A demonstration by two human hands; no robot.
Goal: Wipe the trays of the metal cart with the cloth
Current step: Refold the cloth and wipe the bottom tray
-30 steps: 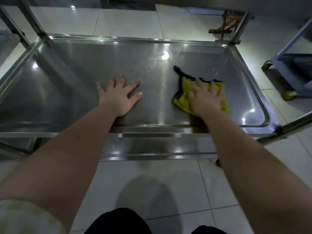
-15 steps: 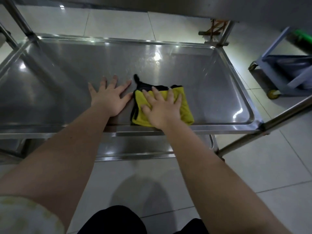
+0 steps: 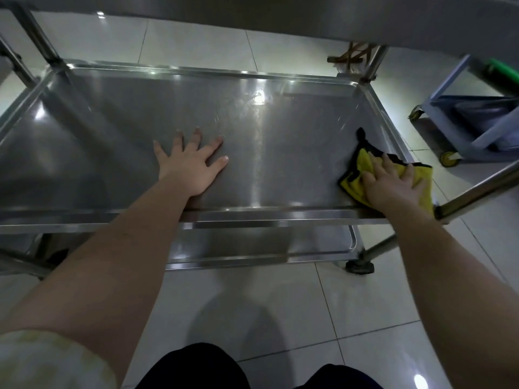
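My left grip [image 3: 193, 167] lies flat and open on the tray [image 3: 112, 130], holding nothing, while at the near right corner the cloth [image 3: 352, 179] is pressed under my right grip [image 3: 393, 186], fingers straight, where a stroke past the rim [image 3: 391, 127] could drop it.

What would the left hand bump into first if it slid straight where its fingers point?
The left hand lies flat on the tray, fingers pointing away. Only bare metal shows ahead, so it would probably meet the tray's far edge first. The cloth lies off to its right.
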